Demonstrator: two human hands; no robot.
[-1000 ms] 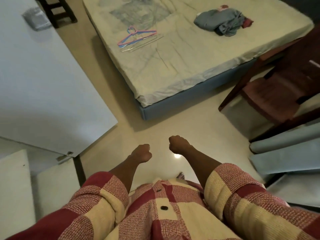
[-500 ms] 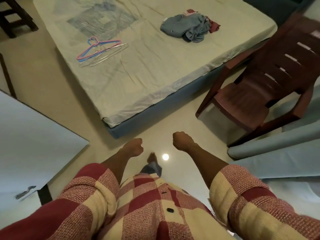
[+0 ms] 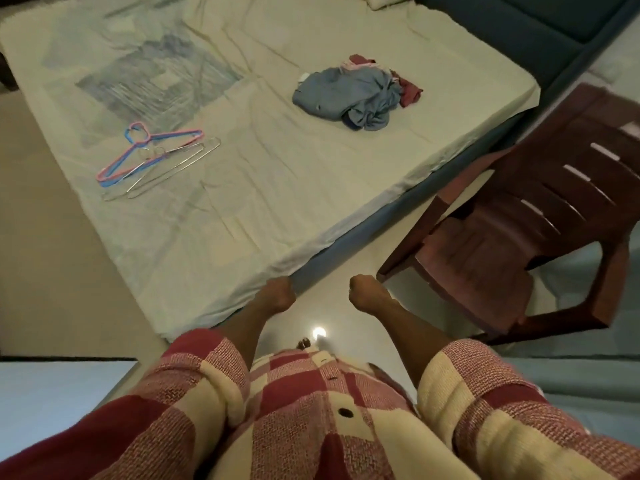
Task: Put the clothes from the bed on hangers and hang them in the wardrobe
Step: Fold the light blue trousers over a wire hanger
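A crumpled pile of clothes (image 3: 349, 95), grey-blue on top with dark red pieces behind, lies on the far right part of the bed (image 3: 263, 202). Several hangers (image 3: 152, 157), pink and blue plastic ones and thin wire ones, lie together on the bed's left side. My left hand (image 3: 278, 295) is curled into a fist and holds nothing; it hovers over the bed's near corner. My right hand (image 3: 363, 294) is also a fist with nothing in it, above the floor between bed and chair. No wardrobe interior is in view.
A dark red plastic chair (image 3: 512, 237) stands close to the bed's right edge, just right of my right hand. A pale door panel (image 3: 52, 393) shows at lower left. Pale tiled floor (image 3: 52, 271) runs along the bed's left side.
I have moved closer to the bed; bed, clothes and hangers appear nearer and larger. The pale panel has slid out to the lower left. Both fists stay curled and hold nothing.
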